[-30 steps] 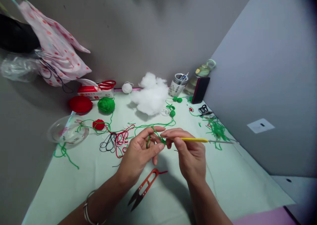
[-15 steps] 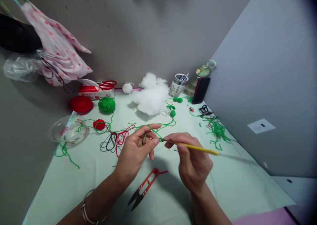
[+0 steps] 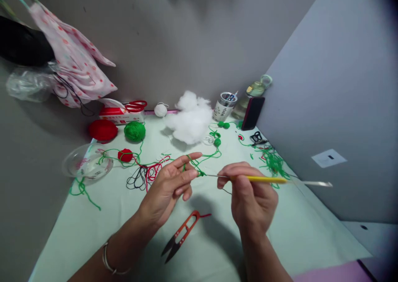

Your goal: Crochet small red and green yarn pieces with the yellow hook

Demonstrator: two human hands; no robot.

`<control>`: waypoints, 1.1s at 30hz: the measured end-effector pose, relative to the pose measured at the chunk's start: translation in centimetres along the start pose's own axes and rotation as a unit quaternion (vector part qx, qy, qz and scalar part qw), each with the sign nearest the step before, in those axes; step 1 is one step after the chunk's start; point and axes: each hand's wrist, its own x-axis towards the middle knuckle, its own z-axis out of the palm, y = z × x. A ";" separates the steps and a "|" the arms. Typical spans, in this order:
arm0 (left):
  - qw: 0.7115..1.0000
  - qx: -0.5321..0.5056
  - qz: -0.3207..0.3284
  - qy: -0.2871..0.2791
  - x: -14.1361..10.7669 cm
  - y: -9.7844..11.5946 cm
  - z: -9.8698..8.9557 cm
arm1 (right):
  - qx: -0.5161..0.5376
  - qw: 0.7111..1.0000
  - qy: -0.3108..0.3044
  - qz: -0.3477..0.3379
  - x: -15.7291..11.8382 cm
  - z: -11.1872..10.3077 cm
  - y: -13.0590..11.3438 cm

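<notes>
Pinched in my left hand (image 3: pixel 174 180) is a small knotted bit of green yarn (image 3: pixel 201 173), and strands of it loop over the fingers. My right hand (image 3: pixel 251 195) grips a crochet hook (image 3: pixel 261 179) by its yellow handle. The hook's thin metal shaft points left and its tip meets the green stitches at my left fingertips. A wider silvery end sticks out to the right. Below the hands, orange-handled thread snips (image 3: pixel 182 234) lie on the pale green cloth, with a short red strand by their handle.
Behind lie white stuffing (image 3: pixel 190 120), a green yarn ball (image 3: pixel 134 131) and a red yarn ball (image 3: pixel 103 131). A clear bowl (image 3: pixel 88 162) stands left. A phone (image 3: pixel 253 114) leans near a pen tin (image 3: pixel 224 107) at the right, with green yarn scraps (image 3: pixel 275 162) in front.
My right hand has moved right, drawing the hook outward so more of its thin shaft shows beside the yarn. My left hand keeps its pinch and has barely shifted.
</notes>
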 end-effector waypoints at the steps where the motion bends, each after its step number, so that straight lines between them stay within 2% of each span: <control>1: 1.000 0.007 0.012 0.004 0.0 0.0 0.0 | 0.059 0.998 0.001 0.037 0.1 0.1 0.0; 4: 0.999 0.029 0.033 -0.006 -0.1 -0.6 0.1 | 0.127 0.987 -0.018 0.092 0.3 0.4 0.3; 8: 0.998 0.043 0.036 -0.021 -0.1 -1.2 0.0 | 0.122 0.987 -0.019 0.106 0.1 0.6 0.6; 16: 0.996 0.071 0.050 -0.010 -0.1 -0.6 -0.3 | 0.151 0.979 -0.003 0.138 0.3 0.3 0.3; 18: 0.994 0.086 0.065 -0.005 -0.1 -0.7 -0.3 | 0.094 0.991 0.002 0.100 0.1 0.2 0.0; 20: 0.992 0.100 0.080 0.002 -0.1 -0.9 -0.3 | -0.006 1.000 -0.020 0.015 -0.2 0.2 -0.2; 23: 0.994 0.080 0.077 0.004 -0.3 -1.2 -0.1 | -0.174 0.977 -0.063 -0.104 -0.9 0.1 -0.1; 26: 1.000 0.013 0.024 -0.009 -0.4 -1.1 0.0 | -0.218 0.965 -0.060 -0.129 -1.2 0.2 0.2; 29: 0.999 -0.028 -0.027 -0.020 -0.4 -0.9 0.1 | -0.142 0.986 -0.028 -0.087 -0.9 0.2 0.1; 31: 0.999 -0.024 -0.018 -0.017 -0.3 -0.8 0.1 | -0.039 0.999 0.002 -0.028 -0.4 0.3 -0.1; 33: 1.000 -0.005 0.008 -0.017 -0.3 -0.9 0.2 | 0.050 0.998 0.010 0.027 0.0 0.5 -0.2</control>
